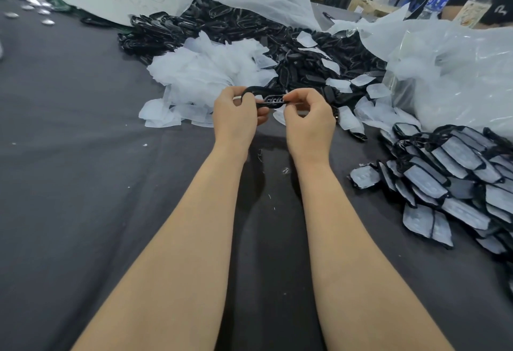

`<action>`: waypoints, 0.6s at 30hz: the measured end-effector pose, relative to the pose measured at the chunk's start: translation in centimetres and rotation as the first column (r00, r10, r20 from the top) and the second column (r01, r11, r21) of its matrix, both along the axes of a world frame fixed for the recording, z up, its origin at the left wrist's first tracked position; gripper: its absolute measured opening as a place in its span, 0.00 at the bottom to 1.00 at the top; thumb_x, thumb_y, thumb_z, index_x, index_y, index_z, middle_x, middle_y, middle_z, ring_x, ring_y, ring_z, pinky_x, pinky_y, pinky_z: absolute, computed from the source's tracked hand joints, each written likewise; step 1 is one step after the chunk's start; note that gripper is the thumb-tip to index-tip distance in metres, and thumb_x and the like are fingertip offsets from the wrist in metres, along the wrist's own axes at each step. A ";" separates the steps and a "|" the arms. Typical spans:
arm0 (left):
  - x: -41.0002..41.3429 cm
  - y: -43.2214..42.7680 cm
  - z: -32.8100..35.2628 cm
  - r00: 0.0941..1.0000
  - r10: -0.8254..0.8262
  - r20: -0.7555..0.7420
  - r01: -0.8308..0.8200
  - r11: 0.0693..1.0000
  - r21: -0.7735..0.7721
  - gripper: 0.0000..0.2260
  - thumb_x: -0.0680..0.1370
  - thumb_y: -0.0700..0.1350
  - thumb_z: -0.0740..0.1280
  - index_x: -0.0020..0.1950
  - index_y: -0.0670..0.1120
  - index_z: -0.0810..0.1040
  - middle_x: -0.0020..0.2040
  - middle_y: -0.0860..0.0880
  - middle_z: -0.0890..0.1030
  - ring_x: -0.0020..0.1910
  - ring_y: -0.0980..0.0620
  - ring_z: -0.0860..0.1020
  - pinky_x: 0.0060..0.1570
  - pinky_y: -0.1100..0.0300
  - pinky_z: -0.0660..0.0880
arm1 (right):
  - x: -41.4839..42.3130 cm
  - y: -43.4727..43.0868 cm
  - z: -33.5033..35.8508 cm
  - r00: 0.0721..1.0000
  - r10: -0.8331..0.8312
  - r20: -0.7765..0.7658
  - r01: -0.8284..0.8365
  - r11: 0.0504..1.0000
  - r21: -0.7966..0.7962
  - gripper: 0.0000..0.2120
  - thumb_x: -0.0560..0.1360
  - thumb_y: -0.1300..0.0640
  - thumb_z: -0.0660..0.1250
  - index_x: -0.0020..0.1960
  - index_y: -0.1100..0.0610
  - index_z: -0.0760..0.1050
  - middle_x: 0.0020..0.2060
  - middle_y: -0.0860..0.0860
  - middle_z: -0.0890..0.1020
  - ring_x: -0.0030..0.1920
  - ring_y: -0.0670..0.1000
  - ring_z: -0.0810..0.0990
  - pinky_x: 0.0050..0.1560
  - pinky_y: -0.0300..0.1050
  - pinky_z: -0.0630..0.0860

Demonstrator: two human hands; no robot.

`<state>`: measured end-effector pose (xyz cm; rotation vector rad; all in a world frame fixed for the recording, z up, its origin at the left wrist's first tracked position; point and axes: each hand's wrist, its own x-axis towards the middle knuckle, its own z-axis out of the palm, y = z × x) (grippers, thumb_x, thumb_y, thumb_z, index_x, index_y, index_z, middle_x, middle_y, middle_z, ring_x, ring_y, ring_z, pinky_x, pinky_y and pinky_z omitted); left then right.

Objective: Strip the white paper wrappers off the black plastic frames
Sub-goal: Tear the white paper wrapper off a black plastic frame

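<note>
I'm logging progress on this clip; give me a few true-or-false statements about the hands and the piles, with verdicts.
1. The left hand and the right hand both hold one black frame. True.
2. The still-wrapped frames lie on the person's left. False: they are piled on the right.
3. Loose white wrappers are heaped beyond the hands. True.
4. The cloth on the table is red. False: it is dark grey.

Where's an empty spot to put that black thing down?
The grey cloth is bare left of the left arm, up to the paper pile. A narrow strip lies between the arms. Bare frames crowd ahead, wrapped frames the right.
</note>
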<state>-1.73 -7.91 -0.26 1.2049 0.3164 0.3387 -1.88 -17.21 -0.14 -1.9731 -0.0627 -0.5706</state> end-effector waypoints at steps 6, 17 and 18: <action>0.1 0.1 -0.3 1.000 -0.008 0.003 0.008 0.998 0.056 0.06 0.79 0.36 0.59 0.52 0.46 0.71 0.43 0.48 0.81 0.33 0.58 0.80 0.37 0.65 0.77 | 0.2 0.0 0.1 0.998 0.007 -0.054 -0.001 0.994 0.106 0.05 0.74 0.64 0.66 0.49 0.60 0.78 0.42 0.49 0.79 0.40 0.42 0.75 0.44 0.29 0.70; 0.2 0.1 -0.3 1.000 -0.003 0.023 0.003 1.000 0.019 0.07 0.79 0.34 0.59 0.54 0.43 0.71 0.46 0.46 0.81 0.35 0.57 0.81 0.36 0.68 0.76 | 0.2 0.0 -0.3 0.995 0.054 -0.084 -0.051 0.998 0.046 0.14 0.75 0.62 0.66 0.60 0.57 0.74 0.37 0.48 0.76 0.39 0.45 0.74 0.42 0.27 0.67; 0.1 0.1 -0.3 1.000 -0.003 0.022 0.002 1.000 0.015 0.07 0.79 0.34 0.59 0.54 0.43 0.71 0.46 0.45 0.82 0.36 0.57 0.81 0.36 0.68 0.76 | 0.2 0.1 -0.3 0.993 0.080 -0.082 -0.080 0.997 -0.001 0.16 0.76 0.62 0.65 0.63 0.56 0.74 0.35 0.46 0.75 0.37 0.44 0.74 0.42 0.26 0.67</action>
